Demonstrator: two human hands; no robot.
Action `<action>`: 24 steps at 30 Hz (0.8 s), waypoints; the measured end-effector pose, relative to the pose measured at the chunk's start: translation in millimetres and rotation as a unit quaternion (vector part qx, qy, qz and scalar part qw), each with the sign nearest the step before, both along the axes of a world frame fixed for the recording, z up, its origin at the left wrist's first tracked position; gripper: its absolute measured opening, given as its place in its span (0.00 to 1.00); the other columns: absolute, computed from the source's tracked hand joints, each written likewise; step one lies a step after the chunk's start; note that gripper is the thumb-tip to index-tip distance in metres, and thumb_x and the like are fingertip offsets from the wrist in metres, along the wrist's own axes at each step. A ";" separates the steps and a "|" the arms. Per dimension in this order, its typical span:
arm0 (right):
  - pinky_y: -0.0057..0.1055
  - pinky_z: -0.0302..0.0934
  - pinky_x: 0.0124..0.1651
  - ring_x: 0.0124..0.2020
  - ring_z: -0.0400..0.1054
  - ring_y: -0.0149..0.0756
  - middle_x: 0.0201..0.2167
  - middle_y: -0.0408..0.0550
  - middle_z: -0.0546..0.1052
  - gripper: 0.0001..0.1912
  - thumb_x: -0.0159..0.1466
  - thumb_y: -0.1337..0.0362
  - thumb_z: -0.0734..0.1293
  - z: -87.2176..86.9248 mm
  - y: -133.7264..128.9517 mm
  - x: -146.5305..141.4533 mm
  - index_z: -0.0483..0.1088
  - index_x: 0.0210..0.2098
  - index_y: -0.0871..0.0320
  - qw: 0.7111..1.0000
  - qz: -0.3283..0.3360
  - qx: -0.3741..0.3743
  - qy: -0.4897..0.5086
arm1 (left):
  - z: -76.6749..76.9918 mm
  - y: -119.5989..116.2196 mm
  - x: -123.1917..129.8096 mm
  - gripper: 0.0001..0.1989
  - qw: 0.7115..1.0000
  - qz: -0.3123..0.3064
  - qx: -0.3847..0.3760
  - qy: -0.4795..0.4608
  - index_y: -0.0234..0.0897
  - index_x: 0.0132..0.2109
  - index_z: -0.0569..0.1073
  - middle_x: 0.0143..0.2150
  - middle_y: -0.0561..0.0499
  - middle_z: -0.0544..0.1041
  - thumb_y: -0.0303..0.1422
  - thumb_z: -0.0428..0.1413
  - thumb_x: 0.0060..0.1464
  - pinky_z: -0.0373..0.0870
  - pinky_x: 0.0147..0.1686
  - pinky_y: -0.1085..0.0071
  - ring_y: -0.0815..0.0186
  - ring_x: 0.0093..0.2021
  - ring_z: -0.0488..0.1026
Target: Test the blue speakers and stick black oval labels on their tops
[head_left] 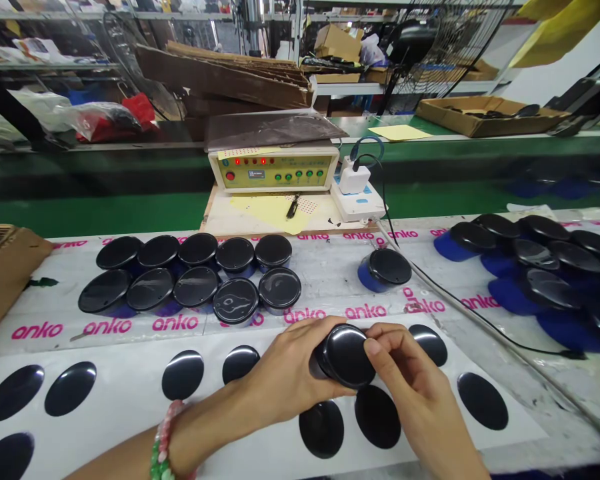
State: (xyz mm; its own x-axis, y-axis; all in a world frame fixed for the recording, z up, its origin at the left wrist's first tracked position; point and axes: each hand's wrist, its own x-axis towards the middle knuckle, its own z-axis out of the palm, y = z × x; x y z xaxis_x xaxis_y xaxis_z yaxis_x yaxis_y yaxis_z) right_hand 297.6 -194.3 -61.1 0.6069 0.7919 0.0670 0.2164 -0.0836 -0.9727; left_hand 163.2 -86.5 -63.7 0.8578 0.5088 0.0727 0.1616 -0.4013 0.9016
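Observation:
My left hand (300, 363) is wrapped round the side of a short round unit with a glossy black top (349, 357), tilted toward me. At the right of the same unit, my right hand (410, 373) has its thumb on the rim of the top and its fingers curled behind the edge. Beneath both hands lies a white sheet (260, 427) bearing several loose black discs, among them one disc (321, 429) just below the unit. Beyond my hands, one blue unit with a black top (387, 268) stands alone.
Two rows of black-topped units (197, 287) stand at left, with more units (545, 267) grouped at right. A control box (275, 170) with lit red lamps sits behind, beside a power strip (360, 200). A cable (460, 313) crosses the right side. A cardboard box (15, 273) stands far left.

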 end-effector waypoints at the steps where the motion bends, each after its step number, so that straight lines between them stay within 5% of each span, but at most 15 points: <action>1: 0.23 0.63 0.35 0.32 0.65 0.30 0.30 0.43 0.69 0.11 0.63 0.58 0.65 -0.7 -0.4 -0.2 0.65 0.26 0.55 1.000 -0.003 0.003 -0.016 | 0.5 -0.3 0.2 0.30 1.000 0.002 0.000 -0.002 0.45 0.54 0.66 0.48 0.56 0.75 0.33 0.67 0.44 0.65 0.50 0.71 0.63 0.48 0.72; 14: 0.29 0.62 0.35 0.34 0.66 0.34 0.32 0.44 0.68 0.10 0.65 0.57 0.62 -7.6 -6.4 -3.4 0.61 0.29 0.54 0.994 -0.008 -0.033 -0.107 | 4.5 -0.3 -0.2 0.29 1.000 -0.002 -0.009 0.015 0.45 0.53 0.66 0.48 0.53 0.75 0.34 0.67 0.44 0.67 0.48 0.69 0.61 0.48 0.72; 18: 0.30 0.59 0.26 0.22 0.62 0.32 0.24 0.38 0.65 0.18 0.60 0.49 0.66 0.0 -6.7 16.9 0.60 0.41 0.52 0.982 -0.043 -0.108 -0.150 | 1.7 -1.2 -3.6 0.32 0.998 -0.015 0.062 0.031 0.45 0.58 0.61 0.53 0.50 0.72 0.37 0.64 0.48 0.68 0.51 0.67 0.60 0.52 0.70; 20: 0.33 0.60 0.27 0.23 0.62 0.33 0.32 0.44 0.69 0.26 0.60 0.48 0.66 7.2 1.3 38.8 0.59 0.52 0.53 0.956 -0.059 -0.104 -0.267 | -0.9 -3.0 -5.2 0.33 0.987 -0.042 0.151 0.035 0.44 0.62 0.56 0.57 0.46 0.68 0.36 0.61 0.52 0.67 0.54 0.63 0.58 0.56 0.67; 22: 0.41 0.64 0.38 0.36 0.67 0.42 0.51 0.57 0.66 0.26 0.62 0.50 0.63 13.2 15.4 64.4 0.60 0.58 0.52 0.904 -0.019 -0.071 -0.421 | -3.1 -6.0 -6.0 0.33 0.965 -0.065 0.250 0.044 0.43 0.64 0.53 0.61 0.42 0.62 0.34 0.58 0.54 0.65 0.56 0.59 0.54 0.59 0.63; 24: 0.49 0.60 0.49 0.52 0.62 0.52 0.62 0.57 0.58 0.22 0.66 0.55 0.59 16.0 32.4 87.3 0.63 0.58 0.52 0.850 0.067 -0.059 -0.519 | -3.5 -10.2 -6.2 0.31 0.940 -0.081 0.328 0.050 0.43 0.64 0.55 0.63 0.39 0.58 0.32 0.56 0.55 0.65 0.56 0.56 0.51 0.59 0.62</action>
State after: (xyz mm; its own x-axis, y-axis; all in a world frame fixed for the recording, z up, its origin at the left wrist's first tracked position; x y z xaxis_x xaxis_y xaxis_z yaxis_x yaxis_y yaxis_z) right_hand 384.9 -161.9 -45.1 0.1744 0.8876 0.4264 0.9681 -0.0756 -0.2387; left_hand 157.0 -96.7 -67.2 0.9392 0.2455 0.2399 0.1218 -0.8918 0.4358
